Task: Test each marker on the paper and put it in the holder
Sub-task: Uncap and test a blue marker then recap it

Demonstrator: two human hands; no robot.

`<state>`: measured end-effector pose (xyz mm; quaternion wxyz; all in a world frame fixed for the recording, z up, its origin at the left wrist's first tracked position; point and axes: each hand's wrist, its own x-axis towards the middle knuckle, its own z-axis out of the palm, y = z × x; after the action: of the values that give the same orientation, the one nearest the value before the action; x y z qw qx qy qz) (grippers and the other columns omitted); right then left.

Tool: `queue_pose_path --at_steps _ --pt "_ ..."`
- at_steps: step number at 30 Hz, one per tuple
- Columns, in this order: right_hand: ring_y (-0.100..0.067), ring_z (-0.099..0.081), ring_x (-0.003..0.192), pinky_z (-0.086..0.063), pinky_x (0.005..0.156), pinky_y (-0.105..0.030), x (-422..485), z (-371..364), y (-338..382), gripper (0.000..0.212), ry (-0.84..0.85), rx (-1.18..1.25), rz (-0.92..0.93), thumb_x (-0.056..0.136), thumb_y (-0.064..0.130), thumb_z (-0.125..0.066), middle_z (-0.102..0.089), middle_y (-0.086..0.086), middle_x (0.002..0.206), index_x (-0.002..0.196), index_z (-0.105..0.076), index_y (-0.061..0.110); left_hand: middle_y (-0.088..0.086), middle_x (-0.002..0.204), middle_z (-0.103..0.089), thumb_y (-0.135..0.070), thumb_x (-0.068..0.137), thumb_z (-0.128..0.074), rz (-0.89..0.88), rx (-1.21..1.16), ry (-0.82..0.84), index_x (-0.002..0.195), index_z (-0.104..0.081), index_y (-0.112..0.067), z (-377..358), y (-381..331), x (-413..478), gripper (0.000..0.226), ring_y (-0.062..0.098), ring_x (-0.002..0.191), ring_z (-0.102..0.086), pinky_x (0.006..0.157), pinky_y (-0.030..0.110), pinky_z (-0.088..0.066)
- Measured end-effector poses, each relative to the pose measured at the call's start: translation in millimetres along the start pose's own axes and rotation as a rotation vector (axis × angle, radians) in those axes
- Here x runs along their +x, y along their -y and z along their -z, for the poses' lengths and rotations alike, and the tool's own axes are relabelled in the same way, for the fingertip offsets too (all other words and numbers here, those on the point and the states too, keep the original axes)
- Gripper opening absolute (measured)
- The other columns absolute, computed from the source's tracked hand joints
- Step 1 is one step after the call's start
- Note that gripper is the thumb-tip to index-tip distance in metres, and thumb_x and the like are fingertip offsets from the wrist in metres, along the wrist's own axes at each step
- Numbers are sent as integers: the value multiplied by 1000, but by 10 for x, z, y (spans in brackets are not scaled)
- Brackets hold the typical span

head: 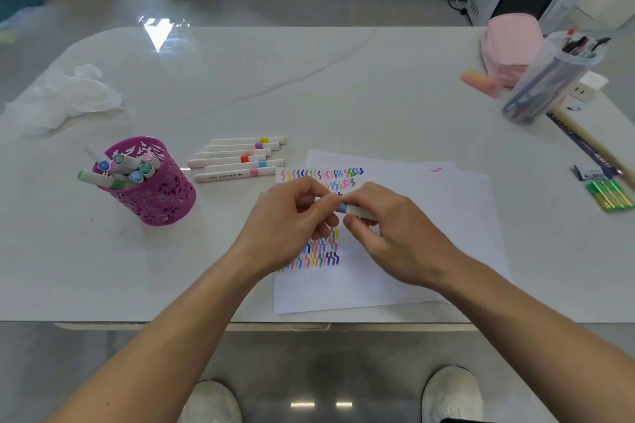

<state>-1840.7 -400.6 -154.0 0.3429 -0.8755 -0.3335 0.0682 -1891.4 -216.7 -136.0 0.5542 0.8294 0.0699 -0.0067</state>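
While a crumpled white cloth lies at the left end of the white table, a magenta cut-out holder stands just to its right, several capped markers leaning inside it. Six more markers lie side by side on the tabletop between the holder and the paper, a sheet covered with rows of multicoloured squiggles. Above that sheet the person's left hand pinches one end of a blue-banded marker with curled fingertips, and the right hand grips the white barrel at the other end; the two hands meet over the squiggles. Whether the cap is on cannot be told. Farther right sit a pink pouch, a clear tub of pens and a green packet.
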Motion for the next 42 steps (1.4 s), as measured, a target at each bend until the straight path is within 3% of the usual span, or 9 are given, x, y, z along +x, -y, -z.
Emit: queue_pose_path --at_steps 4,6,9,16,26,34,38,42 --pt "1 -54 75 -40 65 -20 -53 23 -2 20 13 -100 12 100 43 -60 -55 18 87 104 -65 25 -1 72 -75 -31 96 -64 23 26 75 91 -71 -16 -52 11 1 17 13 65 -71 64 23 -58" --pt "-6 -56 72 -44 63 -27 -63 32 -6 25 23 -200 14 101 49 -54 -60 14 86 101 -65 26 0 71 -75 -30 97 -63 31 21 90 90 -71 -14 -85 17 5 19 13 64 -72 64 23 -57" --pt "-18 -56 68 -45 59 -37 -80 26 -10 32 -14 -303 33 101 51 -46 -62 9 82 98 -63 24 4 69 -75 -20 97 -64 37 -50 47 87 -72 -7 -143 26 21 18 17 64 -72 62 23 -57" --pt "-22 -44 53 -26 44 -27 -85 30 12 30 -75 -367 44 100 51 -43 -47 10 62 82 -47 28 5 68 -75 -15 98 -63 42 -109 27 85 -72 -6 -180 6 47 18 16 62 -72 60 20 -56" --pt "-24 -42 50 -30 46 -30 -62 -59 -14 26 -104 -292 -2 100 52 -48 -38 8 48 87 -56 32 9 68 -74 -18 98 -63 78 -107 -9 86 -74 -4 -156 19 47 22 26 63 -72 66 33 -61" --pt "-16 -47 52 -36 49 -27 -26 -91 -67 38 -77 -226 -82 98 67 -42 -44 12 48 99 -67 38 8 67 -74 -20 96 -65 86 -115 -47 83 -72 -8 -118 57 45 19 22 60 -71 64 29 -59" --pt "-11 -53 56 -39 52 -33 6 -51 -58 41 -24 -193 -135 95 71 -40 -50 11 59 108 -51 34 6 65 -73 -24 98 -64 84 -132 -120 82 -71 -9 -141 72 53 23 22 59 -70 61 29 -57" --pt "-20 -53 55 -35 53 -36 -6 45 -98 28 -25 -94 -170 102 54 -44 -51 5 58 115 -34 31 2 74 -75 -26 99 -62 93 -147 -203 88 -72 -13 -146 115 91 20 20 67 -72 62 28 -58"
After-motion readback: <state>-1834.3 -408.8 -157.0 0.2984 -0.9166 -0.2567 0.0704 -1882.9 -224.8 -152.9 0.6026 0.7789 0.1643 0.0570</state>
